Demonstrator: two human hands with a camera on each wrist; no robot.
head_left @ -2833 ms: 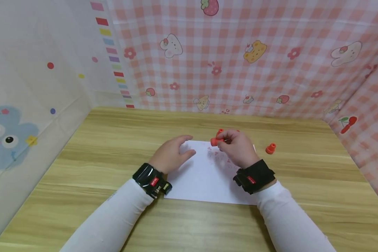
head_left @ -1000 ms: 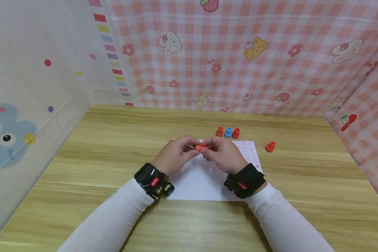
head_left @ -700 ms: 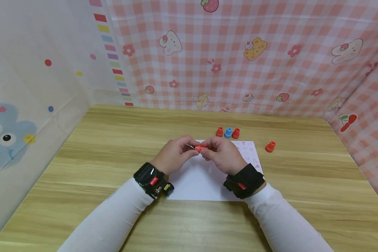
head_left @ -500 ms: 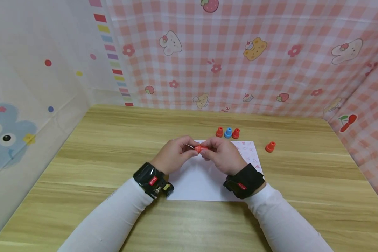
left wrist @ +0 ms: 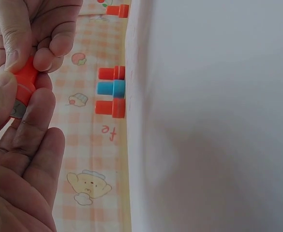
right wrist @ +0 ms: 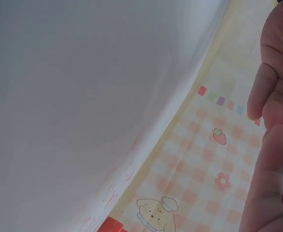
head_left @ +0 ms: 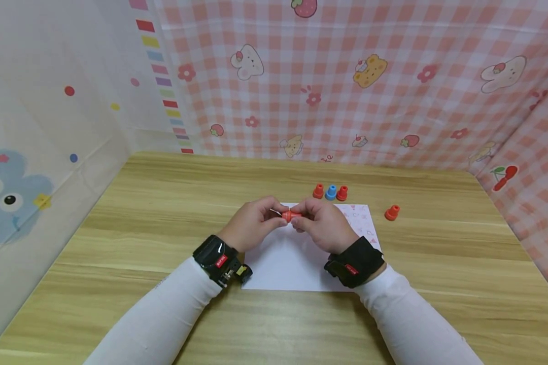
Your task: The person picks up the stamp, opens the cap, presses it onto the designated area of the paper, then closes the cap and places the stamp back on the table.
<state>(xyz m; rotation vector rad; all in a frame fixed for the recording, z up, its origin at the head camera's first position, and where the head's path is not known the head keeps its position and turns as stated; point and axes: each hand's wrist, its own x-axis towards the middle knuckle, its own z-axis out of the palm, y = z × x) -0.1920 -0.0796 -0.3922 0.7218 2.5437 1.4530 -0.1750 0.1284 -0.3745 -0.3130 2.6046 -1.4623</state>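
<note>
Ideally, the red stamp [head_left: 291,216], pinched at its grey-faced end by the left hand [head_left: 251,224] and at its opposite end by the right hand [head_left: 329,225], gets light, steady pressure clear of that face [left wrist: 18,110], above the white paper [head_left: 297,268] on the worktop [head_left: 178,203].

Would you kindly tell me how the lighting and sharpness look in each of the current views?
Head: fairly even light, with a soft sheen on the near tabletop; left wrist: a soft-edged shadow darkens the paper; right wrist: dim and hazy, the paper grey, its red marks faint and unsharp.
</note>
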